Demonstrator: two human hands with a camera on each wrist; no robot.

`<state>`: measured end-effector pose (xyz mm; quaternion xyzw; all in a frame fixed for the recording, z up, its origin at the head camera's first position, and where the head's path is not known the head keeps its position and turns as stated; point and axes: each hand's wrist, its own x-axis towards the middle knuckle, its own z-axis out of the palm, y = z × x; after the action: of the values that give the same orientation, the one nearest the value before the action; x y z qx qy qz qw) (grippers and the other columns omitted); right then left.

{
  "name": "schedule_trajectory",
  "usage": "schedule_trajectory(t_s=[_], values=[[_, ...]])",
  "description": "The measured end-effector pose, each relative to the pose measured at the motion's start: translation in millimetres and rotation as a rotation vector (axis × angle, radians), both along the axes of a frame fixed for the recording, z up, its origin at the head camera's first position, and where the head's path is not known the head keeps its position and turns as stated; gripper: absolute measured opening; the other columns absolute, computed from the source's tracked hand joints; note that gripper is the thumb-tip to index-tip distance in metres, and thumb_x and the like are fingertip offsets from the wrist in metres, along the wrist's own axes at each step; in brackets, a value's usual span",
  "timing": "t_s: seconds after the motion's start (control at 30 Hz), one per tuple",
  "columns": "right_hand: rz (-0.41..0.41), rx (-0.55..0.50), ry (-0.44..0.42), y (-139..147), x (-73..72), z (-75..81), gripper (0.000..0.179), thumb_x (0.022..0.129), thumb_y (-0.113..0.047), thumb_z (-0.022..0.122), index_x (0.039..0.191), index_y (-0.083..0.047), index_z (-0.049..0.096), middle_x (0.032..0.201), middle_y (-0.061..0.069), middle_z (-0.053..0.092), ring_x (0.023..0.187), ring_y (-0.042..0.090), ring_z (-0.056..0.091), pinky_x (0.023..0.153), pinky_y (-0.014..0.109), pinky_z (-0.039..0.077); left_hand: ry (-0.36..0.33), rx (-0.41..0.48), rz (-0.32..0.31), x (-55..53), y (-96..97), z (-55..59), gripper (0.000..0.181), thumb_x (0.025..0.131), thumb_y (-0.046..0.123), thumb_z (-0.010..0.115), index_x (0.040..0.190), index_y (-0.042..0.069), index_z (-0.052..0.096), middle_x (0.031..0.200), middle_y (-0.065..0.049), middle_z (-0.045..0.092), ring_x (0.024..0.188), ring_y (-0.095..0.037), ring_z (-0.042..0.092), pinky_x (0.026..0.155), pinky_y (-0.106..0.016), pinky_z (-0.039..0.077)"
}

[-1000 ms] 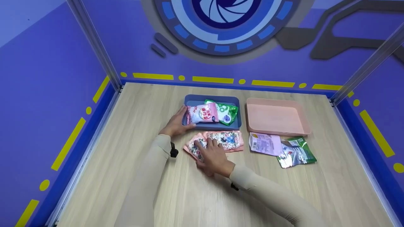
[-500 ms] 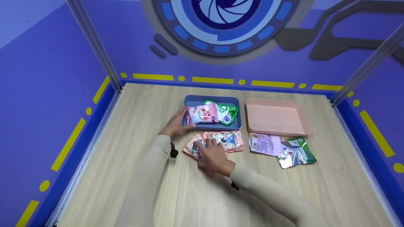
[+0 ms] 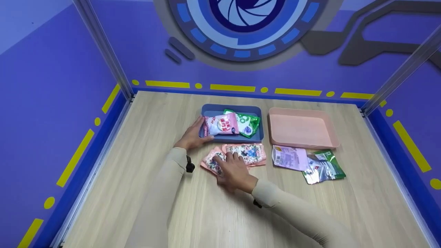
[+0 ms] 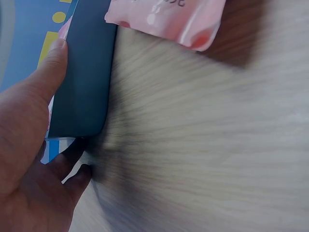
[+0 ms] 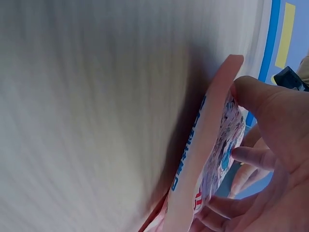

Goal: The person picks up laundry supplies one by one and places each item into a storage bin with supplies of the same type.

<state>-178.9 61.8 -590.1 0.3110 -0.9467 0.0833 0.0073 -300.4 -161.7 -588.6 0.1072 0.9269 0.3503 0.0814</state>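
Observation:
At the near left corner of the blue tray (image 3: 237, 139), my left hand (image 3: 190, 136) holds on, thumb along the front wall and fingers at the left side. Inside the tray lie a pink-and-white packet (image 3: 218, 124) and a green packet (image 3: 250, 125). My right hand (image 3: 235, 172) grips a pink floral packet (image 3: 211, 161) in front of the tray; the right wrist view has its thumb at the packet's edge and fingers over the printed face. Part of that packet is hidden under the hand. Another pink floral packet (image 3: 253, 153) lies right beside it.
To the right stands a pink tray (image 3: 303, 129) with nothing in it. In front of it a lilac packet (image 3: 290, 158) overlaps a silver-and-green packet (image 3: 325, 167). Purple panels (image 3: 55, 120) border the wooden table (image 3: 151, 120) at the back and sides.
My right hand has shifted very slightly to the right, its thumb drawn in a little at the packet. My left hand and the trays have stayed in place.

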Motion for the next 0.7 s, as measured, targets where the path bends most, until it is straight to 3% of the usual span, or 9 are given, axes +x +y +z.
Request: schedule_trajectory(t_s=[0.27,0.47,0.7], values=[[0.019,-0.045,-0.042,3,-3.5,1.3,0.072,0.077,-0.036,0.085,0.141,-0.025,0.053,0.114,0.02,0.059,0.101,0.036,0.052,0.082,0.053,0.049,-0.029,-0.012,0.013,-2.0,-0.2,-2.3,0.105,0.093,0.047,0.074,0.166,0.009,0.01,0.173,-0.01,0.004,0.158,-0.03,0.01,0.127,-0.04,0.012],[0.033,-0.073,-0.049,7,-4.4,3.0,0.071,0.079,-0.036,0.084,0.143,-0.024,0.054,0.117,0.019,0.061,0.102,0.036,0.051,0.083,0.053,0.048,-0.017,-0.006,0.013,-0.8,1.2,-0.7,0.105,0.093,0.045,0.075,0.166,0.007,0.01,0.173,-0.013,0.005,0.157,-0.032,0.01,0.127,-0.041,0.012],[0.037,-0.079,-0.013,15,-7.9,3.8,0.074,0.08,-0.039,0.085,0.145,-0.025,0.053,0.124,0.02,0.062,0.107,0.038,0.053,0.09,0.058,0.047,-0.033,-0.008,0.01,-1.0,0.9,-0.1,0.105,0.093,0.045,0.075,0.166,0.009,0.008,0.173,-0.011,0.003,0.157,-0.031,0.01,0.127,-0.042,0.013]])
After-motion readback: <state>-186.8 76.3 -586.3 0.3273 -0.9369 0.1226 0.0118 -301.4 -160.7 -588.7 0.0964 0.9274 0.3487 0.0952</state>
